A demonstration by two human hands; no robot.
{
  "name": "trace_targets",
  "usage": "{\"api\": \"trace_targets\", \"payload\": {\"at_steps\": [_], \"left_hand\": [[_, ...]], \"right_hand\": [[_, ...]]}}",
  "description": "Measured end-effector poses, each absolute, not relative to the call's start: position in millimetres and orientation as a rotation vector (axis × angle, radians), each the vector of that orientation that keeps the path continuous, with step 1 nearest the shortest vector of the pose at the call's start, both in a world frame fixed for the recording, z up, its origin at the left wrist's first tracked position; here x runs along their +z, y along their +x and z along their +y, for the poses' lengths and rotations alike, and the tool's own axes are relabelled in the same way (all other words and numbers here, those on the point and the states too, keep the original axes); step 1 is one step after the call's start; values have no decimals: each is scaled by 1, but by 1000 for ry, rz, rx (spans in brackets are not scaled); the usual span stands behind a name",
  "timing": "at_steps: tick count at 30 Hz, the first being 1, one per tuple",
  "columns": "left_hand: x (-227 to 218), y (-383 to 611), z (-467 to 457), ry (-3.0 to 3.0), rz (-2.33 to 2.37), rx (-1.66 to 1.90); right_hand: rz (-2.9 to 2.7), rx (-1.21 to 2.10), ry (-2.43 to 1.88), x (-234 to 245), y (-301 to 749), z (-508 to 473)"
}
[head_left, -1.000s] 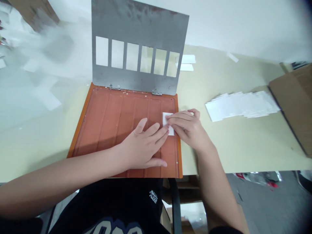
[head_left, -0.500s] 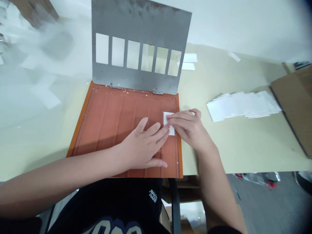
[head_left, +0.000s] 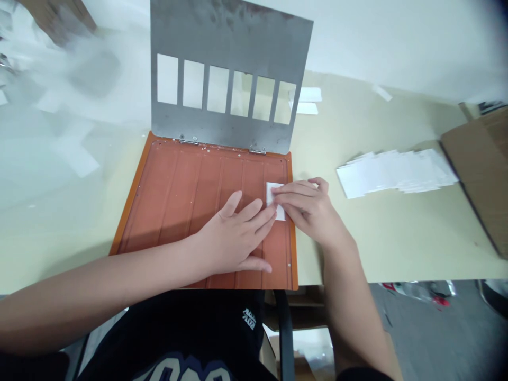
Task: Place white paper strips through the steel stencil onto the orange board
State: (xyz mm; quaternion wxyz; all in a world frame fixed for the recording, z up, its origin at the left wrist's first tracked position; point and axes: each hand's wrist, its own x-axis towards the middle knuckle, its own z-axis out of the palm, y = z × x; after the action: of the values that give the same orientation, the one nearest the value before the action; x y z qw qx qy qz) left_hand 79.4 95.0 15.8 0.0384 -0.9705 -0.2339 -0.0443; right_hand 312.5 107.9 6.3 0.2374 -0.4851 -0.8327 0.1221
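Note:
A small white card [head_left: 281,212] lies near the right edge of an orange-brown board [head_left: 166,196] with shallow ridges. My left hand [head_left: 240,233] rests over the board with its fingers spread, fingertips touching the card. From the right, my right hand [head_left: 307,206] reaches onto the card with its fingers pinched together at its upper part; whether anything sits between those fingertips is hidden. Hinged to the board's far edge, a grey metal plate [head_left: 226,42] with a row of several rectangular cut-outs stands raised.
To the right, a fanned row of white cards [head_left: 397,172] lies on the pale table [head_left: 357,243], beside a cardboard box [head_left: 480,174]. Two white strips [head_left: 309,95] lie behind the plate. Clear plastic [head_left: 71,106] covers the left side.

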Motion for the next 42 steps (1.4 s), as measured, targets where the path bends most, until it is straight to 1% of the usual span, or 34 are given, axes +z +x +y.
{"api": "trace_targets", "payload": {"at_steps": [7, 12, 18, 24, 28, 34, 39, 42], "left_hand": [[13, 79, 96, -2911, -745, -222], [11, 78, 98, -2952, -767, -273], [10, 77, 102, -2998, -755, -319], [8, 76, 104, -2986, -726, -376], [7, 76, 104, -2984, -728, -366], [7, 75, 103, -2991, -734, -331], [8, 73, 102, -3015, -742, -268], [8, 72, 102, -3011, -752, -262]], "right_hand": [[-2262, 321, -1282, 6, 312, 108], [-2230, 365, -1276, 7, 312, 108], [-2222, 427, -1165, 7, 314, 110], [-2227, 310, -1234, -2, 310, 113], [-2245, 330, -1226, -8, 310, 116], [-2194, 238, -1259, -7, 321, 117], [-2093, 364, -1235, -7, 327, 119], [-2039, 338, -1236, -10, 325, 120]]}}
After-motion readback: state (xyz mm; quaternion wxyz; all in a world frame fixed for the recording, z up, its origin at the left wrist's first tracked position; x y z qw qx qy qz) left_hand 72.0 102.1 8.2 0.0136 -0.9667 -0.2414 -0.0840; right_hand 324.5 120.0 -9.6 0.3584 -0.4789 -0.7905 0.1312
